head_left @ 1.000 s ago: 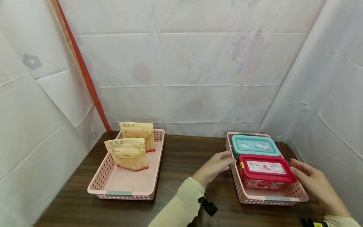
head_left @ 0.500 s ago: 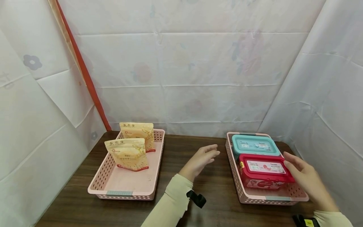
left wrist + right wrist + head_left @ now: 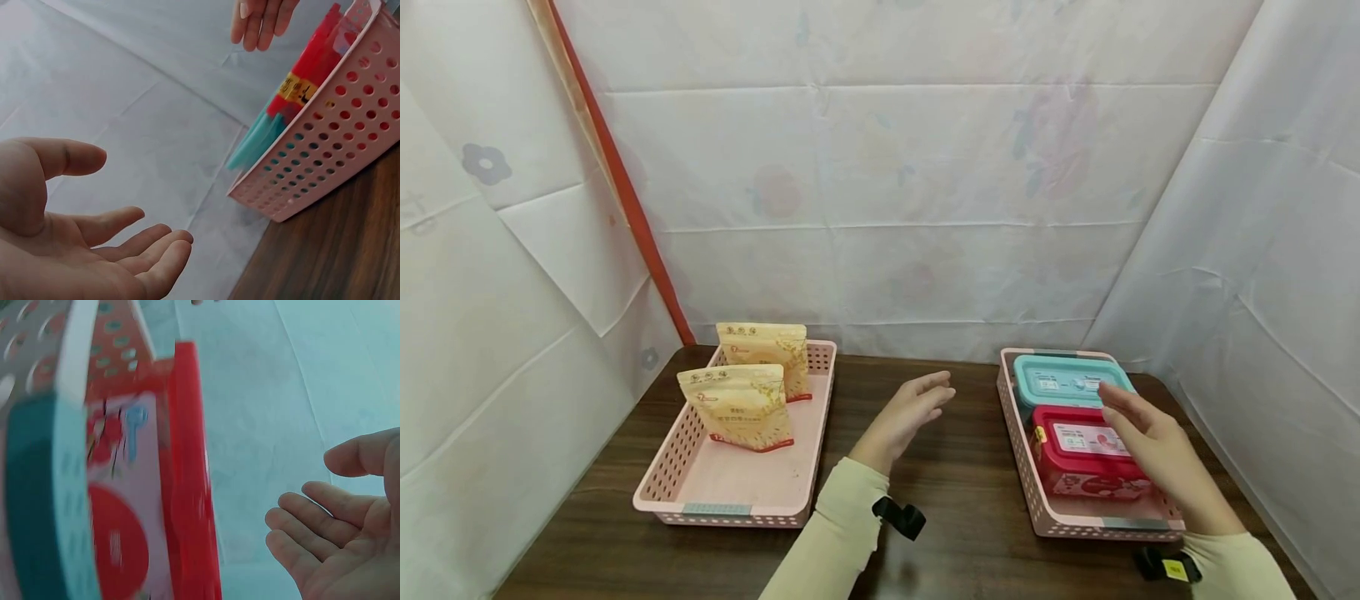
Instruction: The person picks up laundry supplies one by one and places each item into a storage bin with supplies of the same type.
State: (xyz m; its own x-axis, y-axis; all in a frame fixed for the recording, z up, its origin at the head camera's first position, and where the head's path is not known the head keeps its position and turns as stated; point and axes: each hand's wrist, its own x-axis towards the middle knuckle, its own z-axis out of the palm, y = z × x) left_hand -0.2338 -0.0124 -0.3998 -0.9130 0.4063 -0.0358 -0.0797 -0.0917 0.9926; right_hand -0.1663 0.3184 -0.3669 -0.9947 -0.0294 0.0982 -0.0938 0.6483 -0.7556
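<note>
My left hand hovers above the table between two pink baskets, its fingers loosely extended and holding nothing. Over the right-hand basket my right hand hangs with relaxed fingers, empty as well. Beneath and beside it sits a red lidded box with a white-pink label. A teal lidded box lies behind the red one in the same basket. The right wrist view shows a gap between the red box and my right fingers. The right hand covers part of both boxes' right ends in the head view.
At the left stands another pink basket with two yellow pouches in it, a front pouch and a rear pouch. The dark wood table lies between the baskets. White patterned sheets hang behind and on both sides.
My left hand has drawn away from the right basket's edge toward the left. My right hand has come off the red box's right end and moved left over it. The boxes stay in place.
</note>
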